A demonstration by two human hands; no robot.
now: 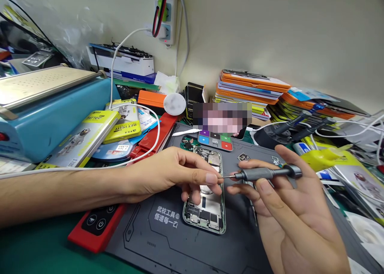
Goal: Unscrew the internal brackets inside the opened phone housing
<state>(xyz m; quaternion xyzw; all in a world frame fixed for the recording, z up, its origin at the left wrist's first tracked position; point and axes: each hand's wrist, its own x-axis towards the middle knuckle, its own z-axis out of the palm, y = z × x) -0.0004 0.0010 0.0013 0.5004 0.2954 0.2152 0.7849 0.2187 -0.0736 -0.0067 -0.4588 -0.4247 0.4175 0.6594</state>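
A grey precision screwdriver point(260, 174) lies across the fingers of my right hand point(295, 214), its round cap near the base of my index finger. Its thin tip points left and meets the pinched thumb and index finger of my left hand point(183, 172); whether a tiny screw is there I cannot make out. Beneath my hands an opened smartphone point(204, 216) lies on a dark grey work mat point(144, 238), its inner parts showing. My left fingers hide part of its middle.
A red device with buttons point(96, 228) sits along the mat's left edge. Battery boxes point(81, 136) and a blue machine point(57, 118) stand at left. Behind the mat are stacked orange boxes point(249, 88); a tool holder point(273, 135) and a yellow bottle point(321, 158) are at right.
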